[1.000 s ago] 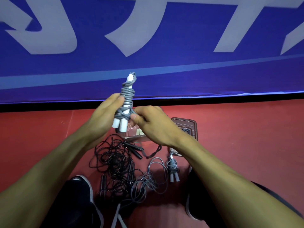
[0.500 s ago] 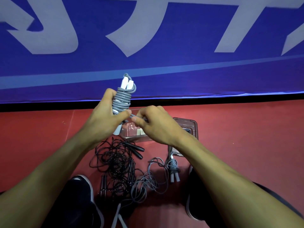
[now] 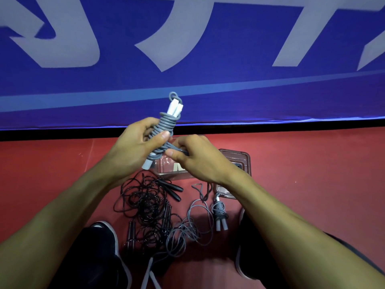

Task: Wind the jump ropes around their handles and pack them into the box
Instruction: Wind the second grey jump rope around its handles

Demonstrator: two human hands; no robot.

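Grey jump rope (image 3: 166,130) wound on its white handles, held up above the clear box (image 3: 168,171) on the floor, now tilted rather than upright as a second ago. Left hand (image 3: 133,151) clamped round the coils; right hand (image 3: 193,161) pinching the loose tail just beside them, closer in than before. Probably tucking the end, packing next.

The right hand (image 3: 200,161) hides most of the clear box (image 3: 166,170) (contents indistinct).

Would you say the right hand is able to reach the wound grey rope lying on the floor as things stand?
Probably not straight away: the right hand is pinching the cord end of the grey rope bundle gripped by the left hand. Once it lets go, the wound grey rope lies uncovered just below it.
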